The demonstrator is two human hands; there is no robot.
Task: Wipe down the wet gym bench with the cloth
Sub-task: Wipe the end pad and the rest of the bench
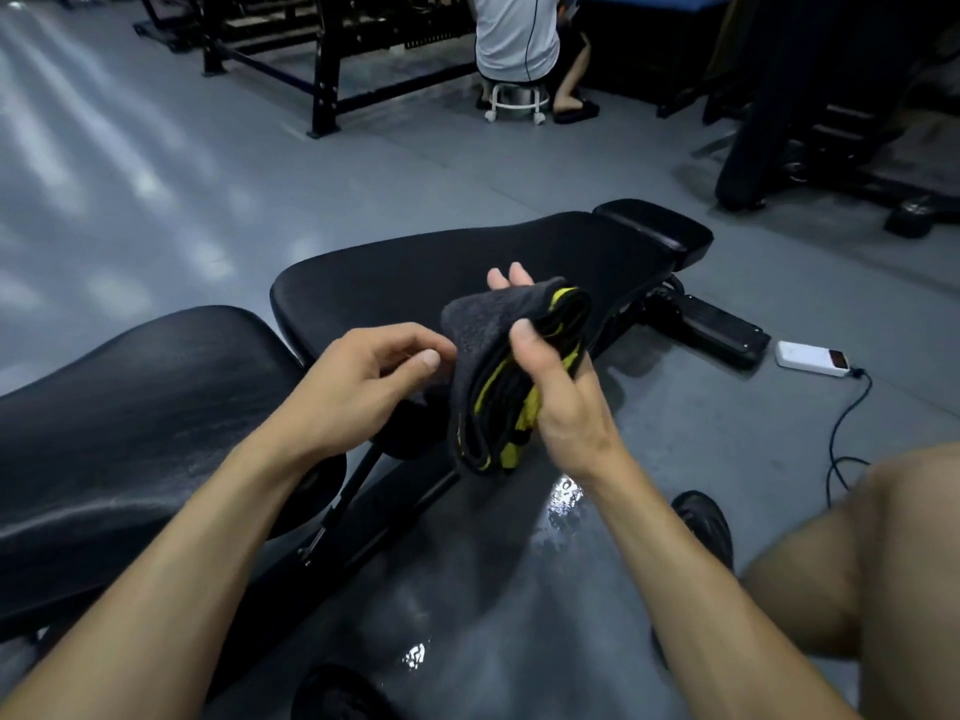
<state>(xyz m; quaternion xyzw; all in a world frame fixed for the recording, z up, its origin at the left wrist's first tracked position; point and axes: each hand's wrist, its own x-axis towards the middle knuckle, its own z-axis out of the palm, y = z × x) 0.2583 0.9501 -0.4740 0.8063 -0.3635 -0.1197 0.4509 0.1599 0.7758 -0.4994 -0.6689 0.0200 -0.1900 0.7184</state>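
A folded dark grey cloth (483,345) with yellow and black edging hangs above the gap between the bench pads. My right hand (556,392) grips it, thumb on the near face and fingertips showing past its top. My left hand (363,381) is just left of the cloth with curled fingers; its thumb and fingertips meet at the cloth's left edge, and whether they pinch it I cannot tell. The black gym bench has a long back pad (415,272) ahead and a seat pad (130,407) at the left.
A white power bank (810,358) with a black cable lies on the grey floor right of the bench. A person sits on a white stool (517,98) at the back, beside black racks (322,54). Wet patches (563,504) shine on the floor near my shoe (704,522).
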